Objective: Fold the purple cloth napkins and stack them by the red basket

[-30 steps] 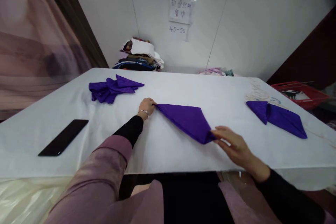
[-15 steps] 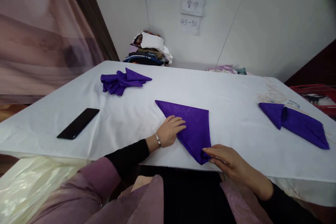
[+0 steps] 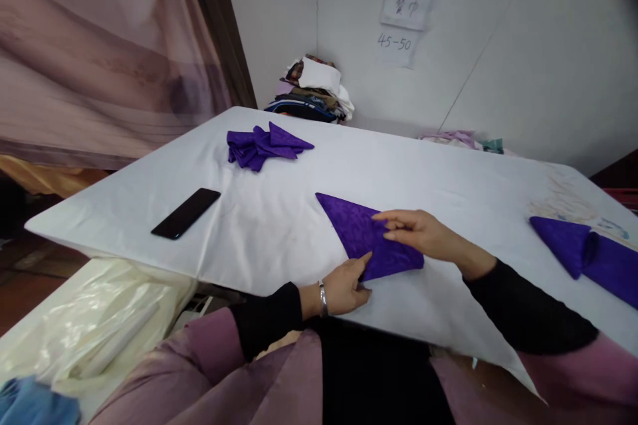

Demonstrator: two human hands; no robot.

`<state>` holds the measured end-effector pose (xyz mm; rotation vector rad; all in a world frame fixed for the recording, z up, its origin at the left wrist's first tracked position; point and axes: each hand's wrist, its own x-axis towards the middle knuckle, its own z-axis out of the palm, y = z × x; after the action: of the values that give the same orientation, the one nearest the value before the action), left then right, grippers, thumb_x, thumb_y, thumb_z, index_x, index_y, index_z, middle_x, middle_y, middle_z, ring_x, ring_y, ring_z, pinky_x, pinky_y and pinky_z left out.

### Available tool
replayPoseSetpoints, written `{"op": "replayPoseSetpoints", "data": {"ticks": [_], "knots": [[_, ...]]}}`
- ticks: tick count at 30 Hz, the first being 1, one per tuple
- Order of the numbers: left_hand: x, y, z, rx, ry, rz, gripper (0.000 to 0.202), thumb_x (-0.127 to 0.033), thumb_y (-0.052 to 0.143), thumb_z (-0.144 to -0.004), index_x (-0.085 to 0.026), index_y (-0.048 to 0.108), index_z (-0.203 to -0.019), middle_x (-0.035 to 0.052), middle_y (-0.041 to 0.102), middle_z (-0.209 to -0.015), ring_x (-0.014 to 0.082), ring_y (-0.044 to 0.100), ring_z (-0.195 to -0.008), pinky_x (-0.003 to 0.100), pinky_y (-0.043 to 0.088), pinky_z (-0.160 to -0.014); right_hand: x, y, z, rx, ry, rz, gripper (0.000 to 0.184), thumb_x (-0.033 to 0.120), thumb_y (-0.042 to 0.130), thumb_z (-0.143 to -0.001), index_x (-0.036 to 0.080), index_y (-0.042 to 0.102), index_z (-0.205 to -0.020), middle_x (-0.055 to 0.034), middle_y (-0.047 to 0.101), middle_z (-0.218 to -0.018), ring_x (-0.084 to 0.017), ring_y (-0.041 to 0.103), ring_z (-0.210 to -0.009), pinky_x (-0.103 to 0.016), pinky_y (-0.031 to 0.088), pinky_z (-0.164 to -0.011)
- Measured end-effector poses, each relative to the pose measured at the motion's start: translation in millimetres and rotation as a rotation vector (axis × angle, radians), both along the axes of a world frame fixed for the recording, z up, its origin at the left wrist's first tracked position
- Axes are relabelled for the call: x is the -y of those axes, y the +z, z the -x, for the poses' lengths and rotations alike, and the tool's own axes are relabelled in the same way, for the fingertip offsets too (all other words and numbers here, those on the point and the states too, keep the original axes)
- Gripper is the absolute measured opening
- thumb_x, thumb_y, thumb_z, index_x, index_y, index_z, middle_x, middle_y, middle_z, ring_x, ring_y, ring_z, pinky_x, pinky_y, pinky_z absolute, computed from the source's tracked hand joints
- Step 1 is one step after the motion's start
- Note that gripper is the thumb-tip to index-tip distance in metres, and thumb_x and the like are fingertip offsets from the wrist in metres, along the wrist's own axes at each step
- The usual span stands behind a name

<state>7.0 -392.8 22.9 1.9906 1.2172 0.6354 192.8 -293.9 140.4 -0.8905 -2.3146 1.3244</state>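
Note:
In front of me a purple cloth napkin lies folded on the white-covered table, its pointed end toward the far left. My left hand, with a silver bracelet at the wrist, grips the near edge, index finger on top and thumb lower down. My right hand reaches over the napkin from the right. Its fingers are pinched together at the far edge, on the turned-over fold. The right fingertips partly cover the cloth they hold.
A crumpled purple napkin lies farther back left, near a black phone. To the right rests another folded purple napkin. Stacked clothes stand beyond the table's far edge. Clear plastic wrapping is at lower left.
My right hand has carried the napkin's near right corner up and away from me, folding it over. My left hand has moved to the near edge. The view has turned left.

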Motion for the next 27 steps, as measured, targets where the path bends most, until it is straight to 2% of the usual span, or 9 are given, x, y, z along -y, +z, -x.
{"op": "replayPoseSetpoints", "data": {"ticks": [3, 7, 10, 14, 16, 18, 20, 22, 27], "knots": [[2.9, 1.6, -2.0, 0.034, 0.13, -0.023, 0.062, -0.024, 0.058, -0.071, -0.019, 0.038, -0.13, 0.0077, 0.063, -0.106, 0.0249, 0.055, -0.105, 0.042, 0.041, -0.097, -35.9, -6.9, 33.0, -0.018, 0.06, 0.086, 0.037, 0.024, 0.06, -0.079, 0.022, 0.061, -0.116, 0.0061, 0.051, -0.063, -0.008, 0.045, -0.053, -0.023, 0.04, -0.054], [2.9, 2.3, -0.5, 0.129, 0.261, -0.031, 0.08, -0.017, 0.056, -0.072, -0.02, 0.017, -0.141, 0.0059, 0.067, -0.103, 0.0245, 0.053, -0.112, 0.047, 0.027, -0.108, -71.0, -23.3, 70.3, -0.015, 0.086, 0.167, 0.04, 0.022, 0.06, -0.077, 0.018, 0.059, -0.117, 0.0053, 0.052, -0.065, -0.008, 0.046, -0.054, -0.022, 0.038, -0.054], [1.1, -1.5, 3.6, 0.19, 0.315, 0.019, 0.089, -0.017, 0.056, -0.074, -0.019, 0.002, -0.145, 0.0041, 0.07, -0.093, 0.0237, 0.051, -0.117, 0.049, 0.016, -0.112, -85.8, -35.9, 91.7, 0.026, 0.053, 0.179, 0.041, 0.02, 0.06, -0.076, 0.016, 0.059, -0.116, 0.0038, 0.055, -0.065, -0.008, 0.048, -0.053, -0.022, 0.038, -0.053], [-2.2, -5.0, 11.7, 0.176, 0.357, 0.049, 0.09, -0.02, 0.056, -0.075, -0.016, 0.001, -0.146, 0.0042, 0.07, -0.092, 0.0229, 0.046, -0.124, 0.051, 0.01, -0.114, -97.0, -53.1, 111.5, 0.033, -0.031, 0.204, 0.039, 0.018, 0.059, -0.076, 0.015, 0.06, -0.114, 0.0037, 0.055, -0.064, -0.008, 0.046, -0.05, -0.021, 0.037, -0.05], [-4.3, -3.4, 18.3, 0.175, 0.371, 0.054, 0.089, -0.02, 0.055, -0.075, -0.018, 0.002, -0.146, 0.0033, 0.07, -0.094, 0.0221, 0.047, -0.124, 0.051, 0.012, -0.113, -101.5, -62.0, 117.2, 0.019, -0.078, 0.215, 0.038, 0.017, 0.058, -0.075, 0.014, 0.06, -0.113, 0.0028, 0.056, -0.066, -0.008, 0.047, -0.051, -0.021, 0.038, -0.05], [-8.2, 0.1, 28.1, 0.201, 0.384, 0.061, 0.086, -0.021, 0.054, -0.076, -0.02, 0.004, -0.146, 0.0023, 0.07, -0.096, 0.0214, 0.049, -0.122, 0.05, 0.024, -0.11, -105.3, -70.1, 119.8, 0.01, -0.113, 0.218, 0.037, 0.016, 0.059, -0.075, 0.013, 0.06, -0.113, 0.0017, 0.058, -0.068, -0.008, 0.047, -0.051, -0.022, 0.039, -0.051], [-15.7, 3.9, 41.6, 0.245, 0.406, 0.088, 0.085, -0.023, 0.055, -0.077, -0.02, 0.005, -0.146, 0.003, 0.07, -0.1, 0.0211, 0.054, -0.114, 0.045, 0.039, -0.1, -108.0, -76.0, 119.7, -0.002, -0.127, 0.237, 0.038, 0.017, 0.058, -0.075, 0.014, 0.06, -0.113, 0.0008, 0.06, -0.07, -0.008, 0.049, -0.053, -0.022, 0.04, -0.051], [-27.9, 6.6, 57.4, 0.286, 0.451, 0.116, 0.082, -0.025, 0.055, -0.078, -0.021, 0.009, -0.146, 0.0051, 0.069, -0.106, 0.0201, 0.06, -0.102, 0.04, 0.047, -0.088, -109.4, -78.8, 118.3, -0.009, -0.128, 0.249, 0.037, 0.018, 0.059, -0.076, 0.015, 0.06, -0.113, 0.0004, 0.06, -0.071, -0.009, 0.05, -0.054, -0.023, 0.04, -0.052], [-73.8, 8.9, 89.9, 0.38, 0.603, 0.17, 0.059, -0.026, 0.063, -0.075, -0.021, 0.044, -0.13, 0.0068, 0.069, -0.105, 0.0152, 0.063, -0.078, 0.031, 0.051, -0.072, -109.5, -77.5, 119.2, -0.02, -0.133, 0.244, 0.037, 0.021, 0.06, -0.076, 0.017, 0.06, -0.112, 0.0003, 0.061, -0.072, -0.01, 0.051, -0.055, -0.023, 0.041, -0.052]]}}
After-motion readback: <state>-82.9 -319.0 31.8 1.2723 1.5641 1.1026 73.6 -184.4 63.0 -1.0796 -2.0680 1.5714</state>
